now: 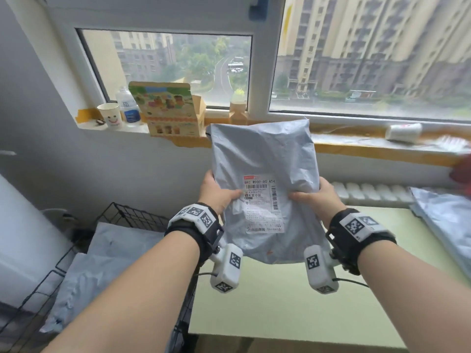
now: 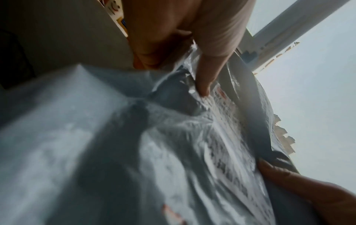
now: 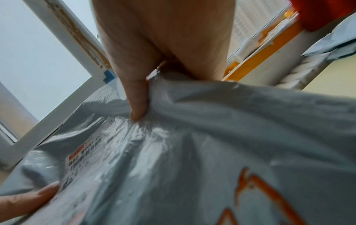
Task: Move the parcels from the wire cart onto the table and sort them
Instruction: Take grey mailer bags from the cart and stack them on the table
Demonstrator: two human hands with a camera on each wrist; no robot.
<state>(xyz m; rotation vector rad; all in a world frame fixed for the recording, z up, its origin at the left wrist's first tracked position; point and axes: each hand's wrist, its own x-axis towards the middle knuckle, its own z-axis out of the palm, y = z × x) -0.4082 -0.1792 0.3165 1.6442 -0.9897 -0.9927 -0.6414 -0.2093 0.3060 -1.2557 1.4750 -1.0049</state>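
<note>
Above the table (image 1: 293, 296), our left hand (image 1: 216, 193) and right hand (image 1: 322, 196) pinch the grey poly mailer (image 1: 262, 159) by its side edges, label facing us; we should read it, then lay it flat beside the grey parcels (image 1: 443, 220) already there.

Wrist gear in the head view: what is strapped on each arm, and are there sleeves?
No sleeves; both forearms are bare. The left hand and right hand each have a black wrist strap carrying white blocks printed with black square tag markers. A white camera pod hangs under each wrist, trailing a thin black cable.
</note>
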